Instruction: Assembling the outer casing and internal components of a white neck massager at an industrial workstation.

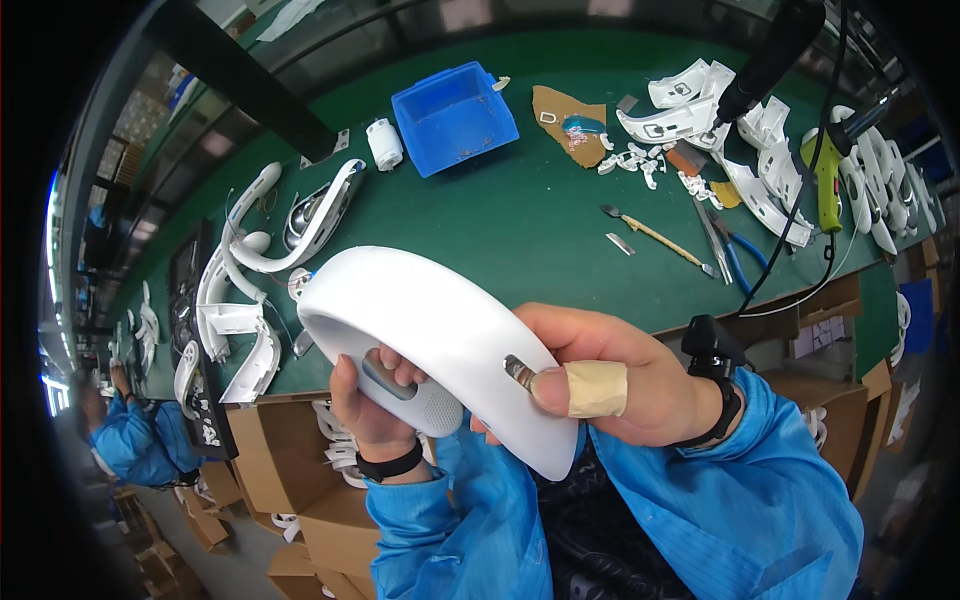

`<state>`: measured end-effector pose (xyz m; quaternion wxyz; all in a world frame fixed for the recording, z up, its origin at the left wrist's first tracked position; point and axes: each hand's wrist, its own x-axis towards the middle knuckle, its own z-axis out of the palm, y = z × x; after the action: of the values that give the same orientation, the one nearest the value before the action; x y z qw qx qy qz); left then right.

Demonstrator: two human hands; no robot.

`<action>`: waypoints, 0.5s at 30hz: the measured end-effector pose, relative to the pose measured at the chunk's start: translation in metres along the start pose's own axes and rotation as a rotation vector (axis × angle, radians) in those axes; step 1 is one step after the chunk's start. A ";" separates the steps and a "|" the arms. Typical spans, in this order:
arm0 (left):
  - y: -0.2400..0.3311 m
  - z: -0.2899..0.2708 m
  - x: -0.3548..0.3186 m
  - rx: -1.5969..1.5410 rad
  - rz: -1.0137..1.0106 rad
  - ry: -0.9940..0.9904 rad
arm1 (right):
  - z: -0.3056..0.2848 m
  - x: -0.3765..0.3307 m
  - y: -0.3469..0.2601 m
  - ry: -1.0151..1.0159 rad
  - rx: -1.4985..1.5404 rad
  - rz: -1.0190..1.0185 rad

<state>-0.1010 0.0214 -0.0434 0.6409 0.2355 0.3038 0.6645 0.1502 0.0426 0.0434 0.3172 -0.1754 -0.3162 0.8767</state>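
Both hands grasp the curved white plastic shell [440,335] near the viewer, above the green bench [520,230]: left hand [375,405] cups the underside, right hand [610,385] presses its taped thumb [580,388] at the slot. Keep the shell steady and thumb pressure square to the slot.

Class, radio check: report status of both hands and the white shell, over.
Left hand gripping white curved shell from below. Right hand, thumb taped, pressing at its slot. Shell held above green bench. Nothing blocking.
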 end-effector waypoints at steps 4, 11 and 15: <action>-0.016 -0.017 0.005 -0.077 -0.084 -0.064 | 0.005 0.004 -0.004 -0.003 -0.009 0.010; -0.046 -0.026 -0.002 -0.200 -0.192 0.102 | 0.013 0.004 -0.013 0.056 -0.128 0.007; -0.029 -0.001 0.006 -0.121 -0.127 -0.045 | 0.008 0.007 -0.014 0.111 -0.195 -0.020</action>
<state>-0.0821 0.0274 -0.0649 0.7013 0.1912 0.2629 0.6344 0.1472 0.0524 0.0576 0.3243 -0.2505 -0.3836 0.8276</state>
